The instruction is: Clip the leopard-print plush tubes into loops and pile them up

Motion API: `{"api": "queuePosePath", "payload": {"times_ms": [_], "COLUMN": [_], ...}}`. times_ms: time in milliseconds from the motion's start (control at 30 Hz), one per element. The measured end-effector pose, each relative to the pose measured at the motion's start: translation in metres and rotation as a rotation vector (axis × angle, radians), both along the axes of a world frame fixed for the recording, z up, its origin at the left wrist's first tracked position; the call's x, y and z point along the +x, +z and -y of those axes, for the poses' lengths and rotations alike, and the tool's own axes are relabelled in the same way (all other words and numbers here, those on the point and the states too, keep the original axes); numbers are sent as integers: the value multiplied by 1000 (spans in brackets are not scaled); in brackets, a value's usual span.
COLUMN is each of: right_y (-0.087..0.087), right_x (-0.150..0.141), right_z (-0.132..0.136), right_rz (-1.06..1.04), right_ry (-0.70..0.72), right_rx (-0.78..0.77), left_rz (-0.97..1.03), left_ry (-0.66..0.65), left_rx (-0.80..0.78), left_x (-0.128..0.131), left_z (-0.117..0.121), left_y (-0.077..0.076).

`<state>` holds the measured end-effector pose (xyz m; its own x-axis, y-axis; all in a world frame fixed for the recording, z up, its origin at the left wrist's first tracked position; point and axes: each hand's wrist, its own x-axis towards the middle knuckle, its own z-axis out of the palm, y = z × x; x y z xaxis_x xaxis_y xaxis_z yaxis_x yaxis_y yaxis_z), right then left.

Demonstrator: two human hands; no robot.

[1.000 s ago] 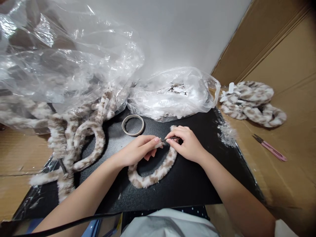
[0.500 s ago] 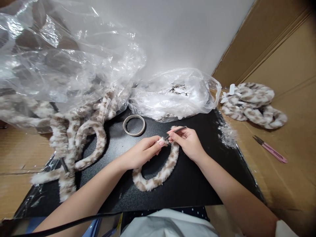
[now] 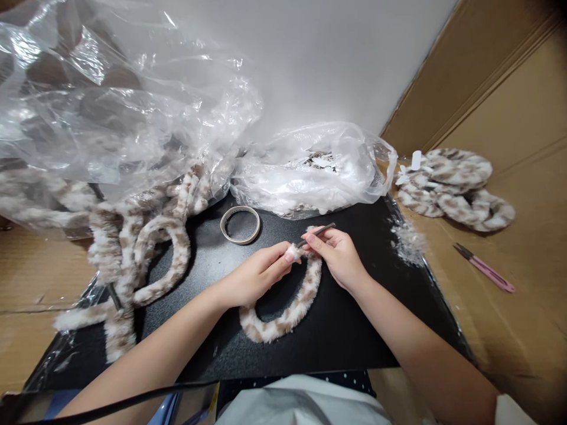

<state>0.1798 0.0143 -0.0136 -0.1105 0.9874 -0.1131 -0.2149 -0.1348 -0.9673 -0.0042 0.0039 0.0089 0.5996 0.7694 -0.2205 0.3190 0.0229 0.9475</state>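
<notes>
A curved furry tube (image 3: 283,321), white with brown spots, loops over the black work surface in front of me. My left hand (image 3: 266,268) pinches one fluffy end of it. A thin dark grey rod (image 3: 322,230) runs from that end up through the fingers of my right hand (image 3: 334,251), which are closed on it. The tube's other end rises beneath my right hand and is partly hidden there. Behind my left hand lies a roll of tape (image 3: 240,225), flat on the surface.
More furry tubes (image 3: 177,265) spill from a large clear plastic bag (image 3: 133,112) on the left. A smaller plastic bag (image 3: 305,183) holding whitish pieces stands at the back. On cardboard at right are furry rings (image 3: 460,189) with white tags and pink thread snips (image 3: 487,271).
The rod now points up to the right, with more of it showing beyond my right fingers. My left hand and the furry tube have shifted slightly right.
</notes>
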Motion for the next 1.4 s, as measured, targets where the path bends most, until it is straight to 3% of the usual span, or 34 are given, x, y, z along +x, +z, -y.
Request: {"api": "queuePosePath", "payload": {"times_ms": [867, 1100, 1400], "right_y": [-1, 4, -1], "right_x": [-9, 0, -6], "right_z": [8, 2, 5], "right_rz": [116, 89, 110], "right_ry": [107, -19, -8], "right_rx": [99, 10, 28], "left_rz": [-71, -97, -109], "left_ry": [43, 58, 29], "left_rx": [89, 109, 107], "left_x": [2, 2, 2], "left_z": [-1, -2, -1], "left_y": [-4, -4, -2]}}
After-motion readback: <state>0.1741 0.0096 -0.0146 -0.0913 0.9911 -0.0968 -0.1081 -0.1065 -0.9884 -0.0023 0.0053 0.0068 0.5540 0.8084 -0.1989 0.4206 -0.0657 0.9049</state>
